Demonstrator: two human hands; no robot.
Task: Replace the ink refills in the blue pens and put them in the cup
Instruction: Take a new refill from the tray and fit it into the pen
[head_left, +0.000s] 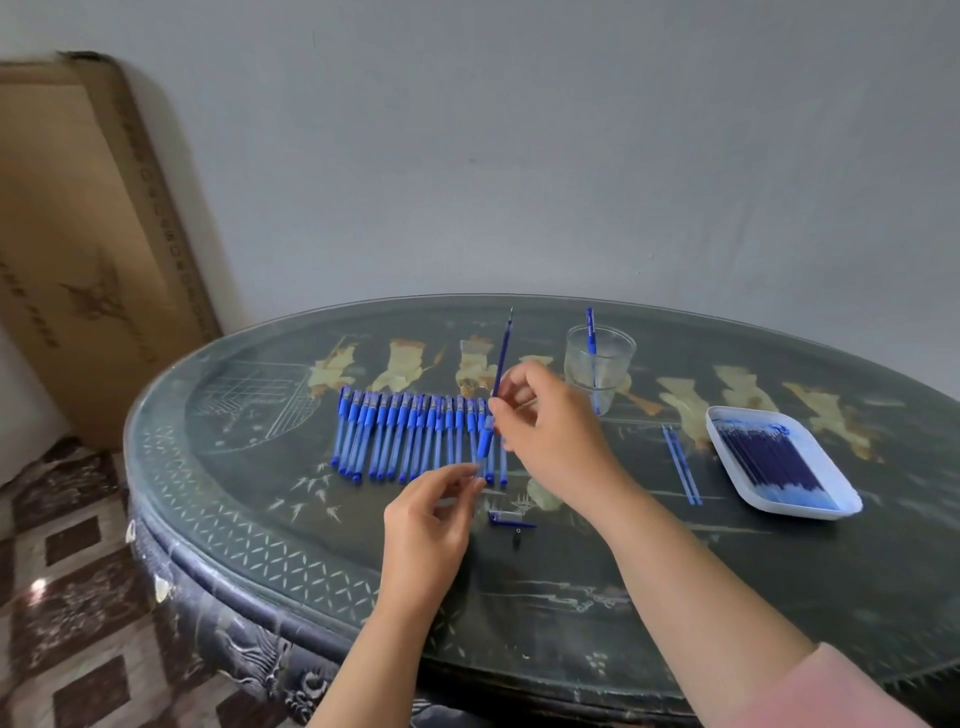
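My left hand (434, 512) grips the clear barrel of an opened blue pen (485, 441) above the table. My right hand (550, 415) pinches a thin blue ink refill (503, 353) that points up and away, its lower end at the pen's blue grip. A row of several capped blue pens (410, 436) lies behind my left hand. A clear cup (600, 358) with one blue pen (591, 338) standing in it sits at the back, just right of my right hand. A white tray (727, 415) of blue refills lies at the right.
A blue pen cap (511, 519) and a small dark tip piece (517, 540) lie on the dark round table (291, 519) near my hands. Two loose refills (681, 465) lie left of the tray. A cardboard box (88, 234) leans on the wall at left.
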